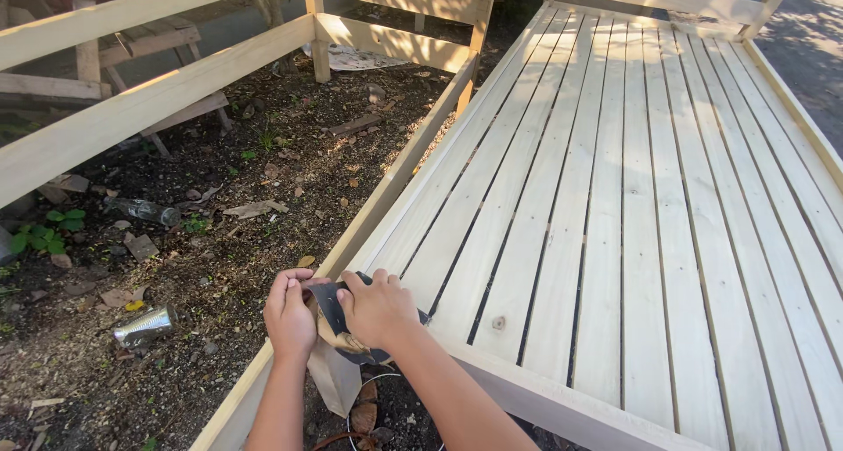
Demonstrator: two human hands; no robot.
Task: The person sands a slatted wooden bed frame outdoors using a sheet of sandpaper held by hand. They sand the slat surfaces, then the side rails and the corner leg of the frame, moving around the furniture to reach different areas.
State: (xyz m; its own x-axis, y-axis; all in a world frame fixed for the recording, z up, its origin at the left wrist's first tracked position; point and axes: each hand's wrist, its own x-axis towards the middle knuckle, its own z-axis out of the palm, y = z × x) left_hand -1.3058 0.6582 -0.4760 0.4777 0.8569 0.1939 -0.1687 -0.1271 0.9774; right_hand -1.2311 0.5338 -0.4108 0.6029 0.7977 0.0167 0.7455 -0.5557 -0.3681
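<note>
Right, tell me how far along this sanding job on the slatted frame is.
Built already: the slatted wooden frame stands assembled, its pale boards fixed side by side. In hand: the left hand and right hand both grip a dark sheet of sandpaper at the frame's near corner, over the side rail. Left: I cannot tell which boards are sanded; the wood looks alike all over.

Slatted wooden bed frame (pixel 615 205), pale boards with gaps; folded sandpaper (pixel 338 324) at its near corner rail; dirt ground (pixel 219 266) beside.
</note>
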